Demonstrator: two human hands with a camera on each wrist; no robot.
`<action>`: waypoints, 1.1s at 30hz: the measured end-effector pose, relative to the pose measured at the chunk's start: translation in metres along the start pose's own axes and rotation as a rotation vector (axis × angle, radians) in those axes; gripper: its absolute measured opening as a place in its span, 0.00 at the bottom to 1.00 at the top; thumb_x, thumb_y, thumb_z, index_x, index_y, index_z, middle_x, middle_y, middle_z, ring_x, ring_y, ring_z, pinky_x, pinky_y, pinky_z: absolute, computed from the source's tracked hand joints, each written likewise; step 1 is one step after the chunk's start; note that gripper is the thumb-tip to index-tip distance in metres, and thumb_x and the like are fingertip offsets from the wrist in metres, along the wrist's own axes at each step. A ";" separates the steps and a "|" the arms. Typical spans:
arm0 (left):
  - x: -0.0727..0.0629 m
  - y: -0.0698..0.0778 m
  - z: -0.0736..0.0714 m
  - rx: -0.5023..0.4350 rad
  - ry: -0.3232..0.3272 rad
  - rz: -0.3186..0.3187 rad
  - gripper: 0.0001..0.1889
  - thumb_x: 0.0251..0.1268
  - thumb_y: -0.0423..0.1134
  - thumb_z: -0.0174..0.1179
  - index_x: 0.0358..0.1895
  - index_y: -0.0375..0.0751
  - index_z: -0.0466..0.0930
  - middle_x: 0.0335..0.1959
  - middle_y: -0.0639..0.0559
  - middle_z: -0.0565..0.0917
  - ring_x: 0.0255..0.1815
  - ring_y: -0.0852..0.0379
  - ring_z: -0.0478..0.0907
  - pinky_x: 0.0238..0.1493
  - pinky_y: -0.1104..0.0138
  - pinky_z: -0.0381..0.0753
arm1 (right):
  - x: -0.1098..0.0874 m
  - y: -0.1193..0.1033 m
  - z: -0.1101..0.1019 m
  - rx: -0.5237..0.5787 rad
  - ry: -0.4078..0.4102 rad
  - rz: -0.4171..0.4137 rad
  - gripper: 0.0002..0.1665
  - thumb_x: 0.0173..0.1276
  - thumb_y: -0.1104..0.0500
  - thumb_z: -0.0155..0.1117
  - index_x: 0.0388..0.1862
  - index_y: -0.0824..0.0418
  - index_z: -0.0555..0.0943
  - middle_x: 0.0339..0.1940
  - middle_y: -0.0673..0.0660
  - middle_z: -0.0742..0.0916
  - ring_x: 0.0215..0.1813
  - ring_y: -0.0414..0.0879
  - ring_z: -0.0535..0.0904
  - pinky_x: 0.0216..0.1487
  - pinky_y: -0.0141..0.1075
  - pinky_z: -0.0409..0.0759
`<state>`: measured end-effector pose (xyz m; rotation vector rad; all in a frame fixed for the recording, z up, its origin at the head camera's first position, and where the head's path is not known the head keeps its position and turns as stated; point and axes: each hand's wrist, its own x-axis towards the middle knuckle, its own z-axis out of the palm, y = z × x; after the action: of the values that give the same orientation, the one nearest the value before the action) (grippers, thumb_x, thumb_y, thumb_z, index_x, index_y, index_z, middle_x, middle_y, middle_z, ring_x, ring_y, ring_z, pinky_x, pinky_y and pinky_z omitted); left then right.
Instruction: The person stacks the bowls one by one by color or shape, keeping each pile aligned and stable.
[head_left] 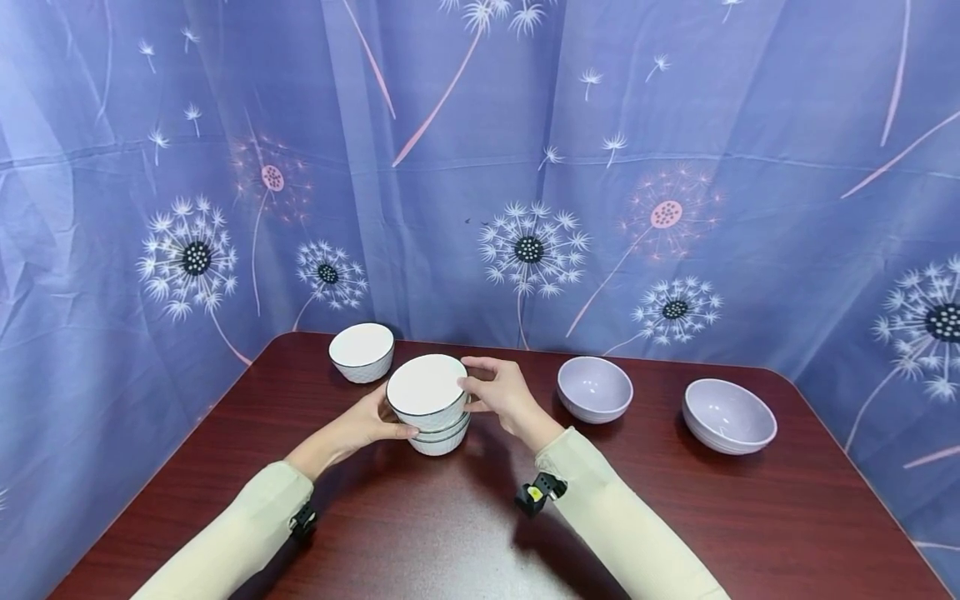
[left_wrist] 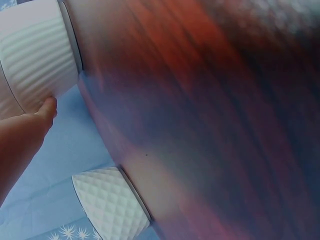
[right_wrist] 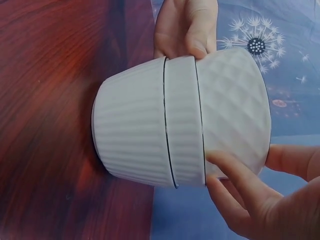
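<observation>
Three white bowls with dark rims stand stacked at the middle of the table. The top bowl (head_left: 426, 387) has a diamond-patterned side, and the lower bowls (right_wrist: 135, 125) are ribbed. My left hand (head_left: 367, 424) holds the top bowl from the left, thumb in front near the rim of the bowl below. From the right, my right hand (head_left: 504, 392) pinches the same bowl between thumb and fingers. In the right wrist view, this bowl sits partly inside the one under it, fingertips (right_wrist: 216, 159) at the seam between them.
Behind the stack to the left is another white diamond-patterned bowl (head_left: 362, 353). A lavender bowl (head_left: 595, 390) stands right of my right hand, with a second lavender bowl (head_left: 729, 416) farther right. A blue dandelion-print curtain (head_left: 450, 250) hangs behind the dark red wooden table (head_left: 420, 533).
</observation>
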<state>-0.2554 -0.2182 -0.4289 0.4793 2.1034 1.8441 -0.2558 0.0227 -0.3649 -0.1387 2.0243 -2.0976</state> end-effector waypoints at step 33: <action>-0.001 0.002 -0.001 0.008 -0.046 0.020 0.53 0.51 0.32 0.72 0.75 0.34 0.43 0.73 0.33 0.56 0.74 0.41 0.49 0.73 0.51 0.52 | 0.004 0.009 -0.008 -0.044 0.044 -0.010 0.23 0.60 0.76 0.63 0.56 0.73 0.78 0.46 0.68 0.82 0.35 0.49 0.83 0.50 0.53 0.80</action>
<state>-0.2546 -0.2194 -0.4269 0.5419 2.0844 1.8182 -0.2607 0.0289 -0.3743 -0.1109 2.1005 -2.0805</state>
